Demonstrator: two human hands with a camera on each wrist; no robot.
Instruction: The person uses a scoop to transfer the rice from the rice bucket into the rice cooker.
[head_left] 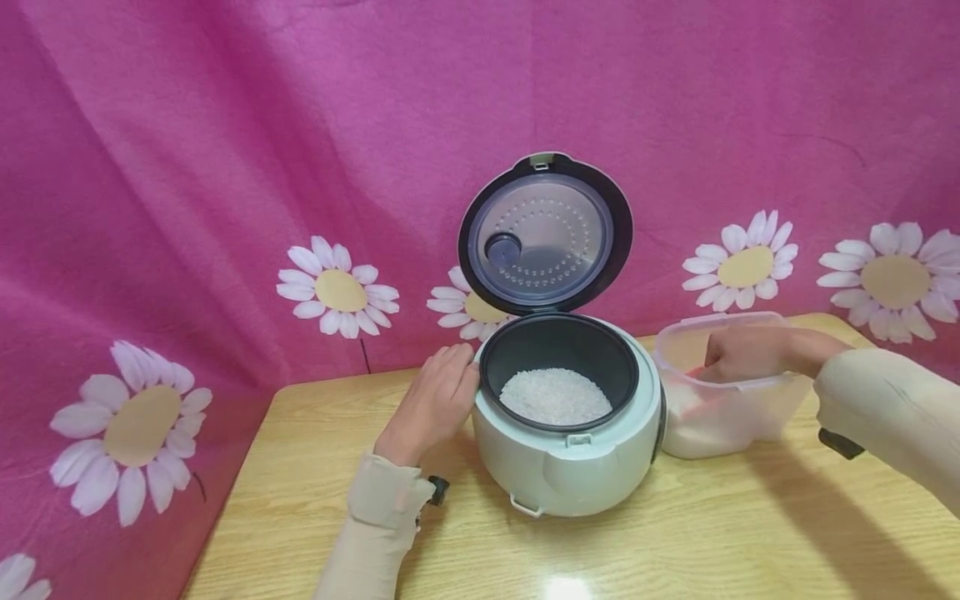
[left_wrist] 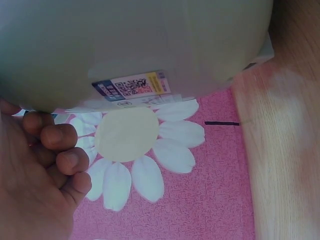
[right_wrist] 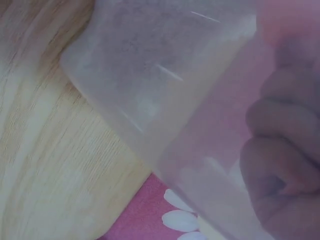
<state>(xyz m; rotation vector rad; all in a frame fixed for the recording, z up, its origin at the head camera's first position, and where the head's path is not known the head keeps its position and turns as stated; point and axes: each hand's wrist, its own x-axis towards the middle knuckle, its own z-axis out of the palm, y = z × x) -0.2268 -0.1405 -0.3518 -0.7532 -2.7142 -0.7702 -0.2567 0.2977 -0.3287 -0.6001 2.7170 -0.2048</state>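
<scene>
Two bare hands busy at this wood-grain worktop [head_left: 300, 517]: the left hand [head_left: 435, 404] rests against the left side of a pale rice cooker [head_left: 570, 475], fingers loosely bent and not wrapped round anything, while the right hand [head_left: 750, 352] is down in a see-through tub [head_left: 780, 408], fingers curled round a pinkish-red thing [head_left: 696, 372] that's mostly hidden, so can't say what it is. Cooker sits near the worktop's back edge, lid [head_left: 555, 250] tipped up, white rice [head_left: 555, 396] heaped in the dark inner pot [head_left: 525, 342]. Tub's just right of it, toward the back right corner. Magenta cloth [head_left: 225, 208] with big white daisies hangs behind the back edge
</scene>
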